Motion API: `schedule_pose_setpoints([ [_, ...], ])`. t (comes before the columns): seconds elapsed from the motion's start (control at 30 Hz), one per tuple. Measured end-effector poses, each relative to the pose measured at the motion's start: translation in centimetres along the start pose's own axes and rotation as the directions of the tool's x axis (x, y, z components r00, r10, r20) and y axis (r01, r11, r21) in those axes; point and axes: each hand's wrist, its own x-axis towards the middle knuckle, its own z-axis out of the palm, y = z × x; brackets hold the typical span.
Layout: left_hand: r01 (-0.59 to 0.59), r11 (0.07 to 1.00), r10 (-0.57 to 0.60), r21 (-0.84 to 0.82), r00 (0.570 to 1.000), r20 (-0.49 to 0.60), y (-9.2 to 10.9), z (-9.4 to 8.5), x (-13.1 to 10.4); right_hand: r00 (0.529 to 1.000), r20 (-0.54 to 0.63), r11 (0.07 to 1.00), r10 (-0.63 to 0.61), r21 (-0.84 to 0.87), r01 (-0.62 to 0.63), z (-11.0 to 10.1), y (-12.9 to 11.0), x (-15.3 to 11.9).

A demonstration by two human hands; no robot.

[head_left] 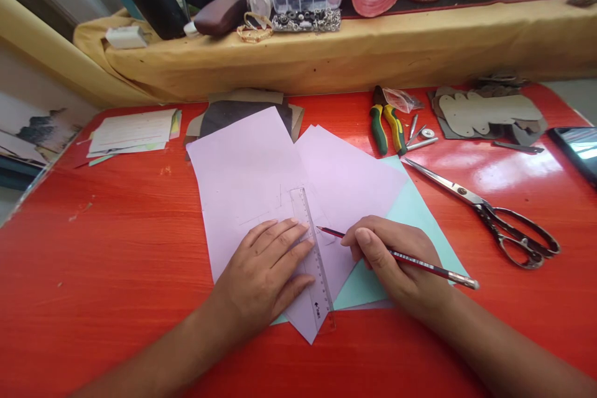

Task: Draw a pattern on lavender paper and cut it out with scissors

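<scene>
My left hand (270, 267) lies flat with fingers spread, pressing a clear plastic ruler (321, 286) onto lilac paper (247, 161). Faint pencil lines show on the sheet near the ruler's far end. In my right hand (396, 255) is a red and black pencil (433, 268) with a white eraser end. Its tip points left, close to the ruler's right edge; whether it touches the paper I cannot tell. Under the top sheet, a second lilac sheet (349, 168) and a mint-green sheet (420, 217) stick out to the right.
Scissors (476, 199) lie to the right, pliers (389, 121) with small metal tools behind the paper. Cut templates (489, 115) and a phone (578, 149) are at the far right. Written notes (133, 130) rest at the left. A crowded, cloth-covered ledge (280, 65) runs along the back.
</scene>
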Motion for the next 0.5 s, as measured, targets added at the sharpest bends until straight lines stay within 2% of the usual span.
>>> schedule_pose_setpoints([
  [0.5,-0.006,1.0,0.006,-0.001,1.0,0.007,0.03,0.0,-0.01,1.0,-0.005,1.0,0.004,0.029,-0.004,0.45,0.83,-0.33],
])
